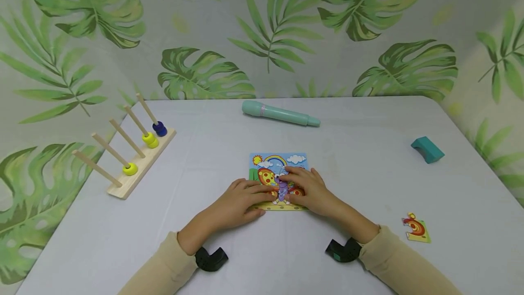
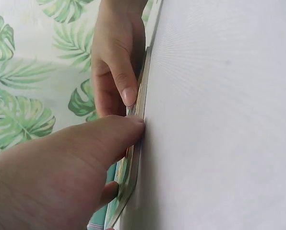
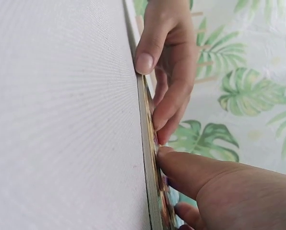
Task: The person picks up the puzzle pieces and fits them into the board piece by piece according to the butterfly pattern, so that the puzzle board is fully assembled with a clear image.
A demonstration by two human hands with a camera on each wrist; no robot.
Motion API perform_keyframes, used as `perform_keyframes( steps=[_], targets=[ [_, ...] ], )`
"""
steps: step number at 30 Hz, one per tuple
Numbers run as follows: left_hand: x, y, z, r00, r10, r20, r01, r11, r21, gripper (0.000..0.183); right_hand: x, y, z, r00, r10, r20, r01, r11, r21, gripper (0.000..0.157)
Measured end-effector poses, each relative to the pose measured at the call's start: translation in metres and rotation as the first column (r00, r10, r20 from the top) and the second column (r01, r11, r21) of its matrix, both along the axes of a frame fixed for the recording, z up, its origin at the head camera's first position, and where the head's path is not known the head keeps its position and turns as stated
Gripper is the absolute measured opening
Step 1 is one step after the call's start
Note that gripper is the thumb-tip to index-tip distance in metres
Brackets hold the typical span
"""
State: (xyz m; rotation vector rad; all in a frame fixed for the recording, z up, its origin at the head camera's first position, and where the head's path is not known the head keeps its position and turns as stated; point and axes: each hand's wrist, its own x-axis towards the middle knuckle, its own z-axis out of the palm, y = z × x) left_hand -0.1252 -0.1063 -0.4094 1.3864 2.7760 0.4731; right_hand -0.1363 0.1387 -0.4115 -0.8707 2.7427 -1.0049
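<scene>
A flat jigsaw puzzle board (image 1: 257, 206) with a butterfly, rainbow and sun picture lies on the table in front of the person. The left hand (image 1: 241, 201) reaches over its left side, fingers nearly straight on the picture and thumb at the near edge. From the right, the right hand (image 1: 313, 192) touches the butterfly with spread fingertips and thumb. In the left wrist view the left thumb (image 2: 126, 128) rests by the board's edge. The right wrist view shows the right thumb (image 3: 179, 165) against the picture face. Both hands hide parts of the picture.
A loose puzzle piece (image 1: 417, 229) lies at the right. Beyond it sits a teal arch block (image 1: 427, 149). A mint-green toy microphone (image 1: 282, 114) lies at the back. On the left stands a wooden peg rack (image 1: 139, 172) with yellow and blue rings.
</scene>
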Motion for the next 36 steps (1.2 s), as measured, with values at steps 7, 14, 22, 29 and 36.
perform_keyframes(
  steps=[7,14,22,29,36],
  targets=[
    [-0.001,-0.001,-0.001,1.0,-0.009,0.002,0.009,1.0,0.023,0.037,0.004,0.008,0.016,0.996,0.033,0.086,-0.03,0.999,-0.03,0.055],
    [-0.002,-0.002,-0.004,1.0,-0.005,0.008,0.004,1.0,0.027,0.036,0.028,0.048,0.054,0.999,-0.017,0.043,0.021,0.994,-0.106,0.06],
    [-0.004,-0.003,-0.009,0.999,-0.002,0.041,-0.002,0.997,0.077,0.036,0.071,0.124,0.07,0.979,-0.197,-0.062,0.189,0.976,-0.109,0.078],
    [-0.005,-0.003,-0.01,0.996,0.013,0.091,-0.024,0.993,0.113,0.036,0.102,0.184,0.046,0.918,-0.389,0.077,0.396,0.911,-0.114,0.079],
    [-0.004,-0.003,-0.01,0.994,0.019,0.109,-0.032,0.992,0.12,0.036,0.114,0.217,0.011,0.914,-0.399,0.073,0.402,0.914,-0.049,0.082]
  ],
)
